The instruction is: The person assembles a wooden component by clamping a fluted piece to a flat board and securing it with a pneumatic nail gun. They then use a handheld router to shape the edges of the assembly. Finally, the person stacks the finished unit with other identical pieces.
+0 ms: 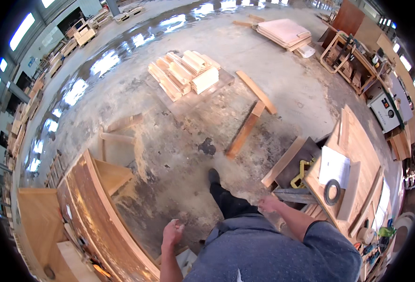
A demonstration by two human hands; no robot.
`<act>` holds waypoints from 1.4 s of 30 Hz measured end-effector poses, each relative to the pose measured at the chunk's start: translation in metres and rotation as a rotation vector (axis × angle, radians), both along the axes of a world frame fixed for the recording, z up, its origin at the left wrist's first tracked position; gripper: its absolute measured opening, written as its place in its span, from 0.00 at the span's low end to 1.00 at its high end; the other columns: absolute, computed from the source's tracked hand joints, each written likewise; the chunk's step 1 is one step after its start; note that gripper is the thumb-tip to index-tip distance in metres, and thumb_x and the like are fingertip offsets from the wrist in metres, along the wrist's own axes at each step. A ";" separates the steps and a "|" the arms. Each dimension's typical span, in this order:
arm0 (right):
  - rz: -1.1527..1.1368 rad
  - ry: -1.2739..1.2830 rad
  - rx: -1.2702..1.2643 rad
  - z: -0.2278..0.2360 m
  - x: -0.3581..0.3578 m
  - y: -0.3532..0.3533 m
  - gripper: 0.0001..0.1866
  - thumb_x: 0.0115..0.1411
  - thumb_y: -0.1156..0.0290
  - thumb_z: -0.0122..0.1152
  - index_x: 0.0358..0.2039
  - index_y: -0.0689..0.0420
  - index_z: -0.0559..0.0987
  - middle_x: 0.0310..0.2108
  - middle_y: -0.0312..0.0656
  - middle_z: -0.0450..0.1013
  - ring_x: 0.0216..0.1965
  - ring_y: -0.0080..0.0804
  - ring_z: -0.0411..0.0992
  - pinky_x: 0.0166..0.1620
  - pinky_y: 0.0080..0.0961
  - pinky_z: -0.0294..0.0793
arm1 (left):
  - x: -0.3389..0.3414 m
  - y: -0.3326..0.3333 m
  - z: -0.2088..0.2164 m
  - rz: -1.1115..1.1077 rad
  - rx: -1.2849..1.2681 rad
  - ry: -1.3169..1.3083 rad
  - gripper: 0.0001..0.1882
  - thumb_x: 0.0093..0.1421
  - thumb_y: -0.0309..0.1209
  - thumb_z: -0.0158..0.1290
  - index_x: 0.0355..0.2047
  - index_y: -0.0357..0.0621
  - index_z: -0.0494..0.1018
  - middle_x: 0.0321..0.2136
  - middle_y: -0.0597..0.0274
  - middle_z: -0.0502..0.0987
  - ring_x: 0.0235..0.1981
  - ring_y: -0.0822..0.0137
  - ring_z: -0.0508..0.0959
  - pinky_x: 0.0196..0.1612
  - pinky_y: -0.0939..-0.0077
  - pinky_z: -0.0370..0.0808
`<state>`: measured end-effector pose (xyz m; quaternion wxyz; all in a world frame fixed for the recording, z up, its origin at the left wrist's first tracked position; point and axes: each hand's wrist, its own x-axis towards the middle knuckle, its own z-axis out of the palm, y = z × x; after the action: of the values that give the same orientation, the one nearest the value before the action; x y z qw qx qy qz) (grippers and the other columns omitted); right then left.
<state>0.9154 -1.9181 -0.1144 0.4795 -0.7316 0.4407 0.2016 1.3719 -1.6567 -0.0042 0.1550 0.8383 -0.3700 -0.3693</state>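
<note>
My left hand (173, 231) hangs low beside my body with its fingers curled in. I see nothing in it. Nearest to it is a curved-edged wooden workbench (106, 216) on the left. On the other side, my right hand (268, 203) is held out from my hip, its fingers also curled with nothing visible between them. Close to that hand runs a grey beam (295, 196) under the right-hand worktable. The worktable (357, 136) carries a white paper sheet (334, 165), a dark ring-shaped disc (332, 191) and a wooden strip (349, 190).
A stack of pale wood pieces (184, 73) sits on a board ahead. Loose planks (246, 129) lie on the concrete floor beyond my foot (214, 176). A yellow clamp-like tool (302, 174) is by the right worktable. Stacked panels (284, 33) stand farther back.
</note>
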 end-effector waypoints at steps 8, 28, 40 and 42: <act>-0.294 -0.045 -0.076 -0.005 0.187 -0.228 0.21 0.61 0.57 0.61 0.48 0.58 0.84 0.33 0.44 0.83 0.32 0.38 0.81 0.38 0.35 0.80 | 0.154 -0.069 -0.083 0.075 0.193 0.096 0.15 0.61 0.41 0.58 0.37 0.40 0.78 0.33 0.48 0.83 0.37 0.43 0.82 0.40 0.53 0.77; 0.088 0.193 -0.116 -0.035 0.509 -0.552 0.18 0.64 0.58 0.54 0.40 0.55 0.86 0.36 0.51 0.82 0.36 0.52 0.81 0.38 0.50 0.80 | 0.563 -0.555 -0.188 -0.176 0.311 0.109 0.27 0.65 0.49 0.54 0.56 0.44 0.75 0.52 0.40 0.77 0.48 0.38 0.80 0.51 0.45 0.78; -0.347 0.057 0.205 -0.078 0.737 -0.788 0.23 0.62 0.61 0.61 0.53 0.63 0.81 0.42 0.50 0.83 0.42 0.38 0.82 0.48 0.34 0.80 | 0.610 -0.800 -0.236 0.360 0.074 0.289 0.25 0.60 0.43 0.58 0.48 0.34 0.80 0.37 0.46 0.85 0.42 0.55 0.85 0.47 0.64 0.78; -0.187 0.130 0.056 -0.135 0.753 -0.856 0.24 0.61 0.59 0.62 0.53 0.62 0.82 0.46 0.55 0.82 0.48 0.47 0.81 0.54 0.39 0.78 | 0.598 -0.848 -0.272 0.329 0.118 0.343 0.26 0.60 0.43 0.58 0.51 0.33 0.79 0.42 0.44 0.85 0.46 0.54 0.85 0.49 0.63 0.78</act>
<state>1.6681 -2.7738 -0.2496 0.4870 -0.6591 0.5312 0.2151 1.9699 -2.5049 -0.2763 0.2243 0.8199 -0.1743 -0.4971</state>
